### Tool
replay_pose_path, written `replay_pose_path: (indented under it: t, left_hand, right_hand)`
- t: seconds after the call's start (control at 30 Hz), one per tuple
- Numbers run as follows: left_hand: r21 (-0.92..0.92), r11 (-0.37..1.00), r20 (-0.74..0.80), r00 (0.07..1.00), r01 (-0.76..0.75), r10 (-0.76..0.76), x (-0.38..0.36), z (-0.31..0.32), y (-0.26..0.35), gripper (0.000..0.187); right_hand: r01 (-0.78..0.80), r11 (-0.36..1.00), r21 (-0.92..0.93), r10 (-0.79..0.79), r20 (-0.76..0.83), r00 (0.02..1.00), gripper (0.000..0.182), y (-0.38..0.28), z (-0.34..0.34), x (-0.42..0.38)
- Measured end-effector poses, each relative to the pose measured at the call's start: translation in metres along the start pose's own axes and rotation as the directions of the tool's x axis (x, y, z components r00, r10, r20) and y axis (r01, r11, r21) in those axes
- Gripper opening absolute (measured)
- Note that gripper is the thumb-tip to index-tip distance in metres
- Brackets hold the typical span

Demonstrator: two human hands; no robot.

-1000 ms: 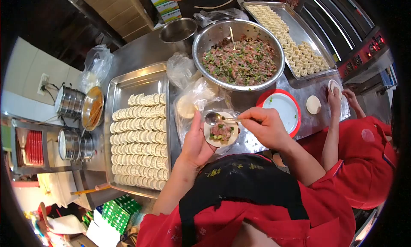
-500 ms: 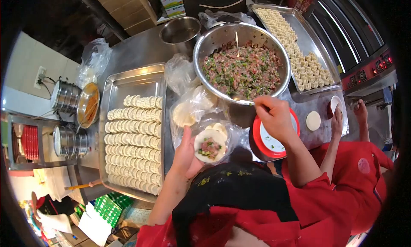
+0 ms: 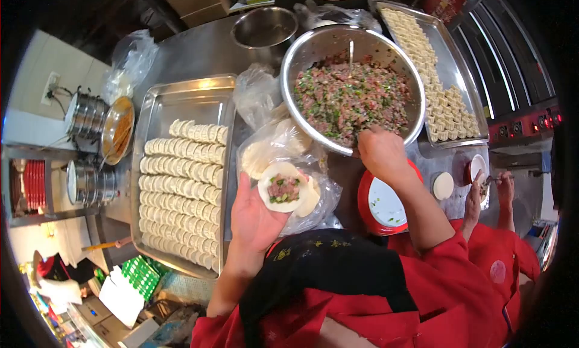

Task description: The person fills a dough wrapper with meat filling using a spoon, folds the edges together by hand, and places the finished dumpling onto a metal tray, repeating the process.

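A round dumpling wrapper (image 3: 264,195) with a mound of meat-and-scallion filling (image 3: 283,189) lies on the fingers of my left hand (image 3: 250,224), which is palm up with the thumb raised. My right hand (image 3: 382,154) is closed at the near rim of the large steel bowl (image 3: 293,116), its fingertips down at the chopped filling (image 3: 356,98). Whatever those fingers grip is hidden. A thin metal handle (image 3: 351,51) stands up from the filling at the far side. Under my left hand's wrapper, more wrappers (image 3: 309,198) lie on a clear plastic bag (image 3: 329,197).
Left stands a steel tray (image 3: 158,110) with rows of folded dumplings. A red-rimmed white plate (image 3: 386,203) sits below my right forearm, near a lone wrapper (image 3: 443,186). At right, a co-worker's hands (image 3: 474,200) are beside a small bowl (image 3: 476,165); another filled tray (image 3: 455,55) lies behind.
My right hand has moved slightly up, over the bowl's near edge and into the filling. My left hand with the filled wrapper has shifted a little left and up.
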State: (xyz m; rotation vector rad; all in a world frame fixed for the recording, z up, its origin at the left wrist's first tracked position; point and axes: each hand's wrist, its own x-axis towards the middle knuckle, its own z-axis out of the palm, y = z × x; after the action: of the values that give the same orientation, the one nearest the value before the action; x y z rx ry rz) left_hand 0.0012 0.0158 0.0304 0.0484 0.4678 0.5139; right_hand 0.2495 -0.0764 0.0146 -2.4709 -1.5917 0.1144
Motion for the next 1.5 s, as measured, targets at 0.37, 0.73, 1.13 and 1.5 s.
replay_pose_path:
  t: [0.37, 0.73, 1.13, 1.5]
  left_hand:
    - [0.065, 0.997, 0.139, 0.99, -0.034, 0.025, -0.014, 0.008, -0.006, 0.058]
    - [0.589, 0.807, 0.049, 0.999, -0.038, 0.012, -0.048, -0.017, 0.016, 0.041]
    - [0.983, 0.021, 0.182, 0.977, -0.185, 0.109, -0.1, 0.029, -0.004, 0.035]
    - [0.836, -0.042, 0.547, 0.827, -0.546, 0.13, -0.108, 0.039, 0.006, 0.027]
  right_hand:
    - [0.733, 0.605, 0.31, -0.61, -0.412, 0.677, 0.008, -0.102, -0.033, -0.048]
    - [0.431, 0.591, 0.682, -0.439, -0.177, 0.881, 0.01, -0.12, -0.03, -0.081]
    - [0.399, 0.532, 0.747, -0.323, -0.256, 0.911, 0.008, -0.118, -0.066, -0.09]
    - [0.176, 0.396, 0.901, -0.455, 0.027, 0.89, 0.033, -0.097, -0.073, -0.092]
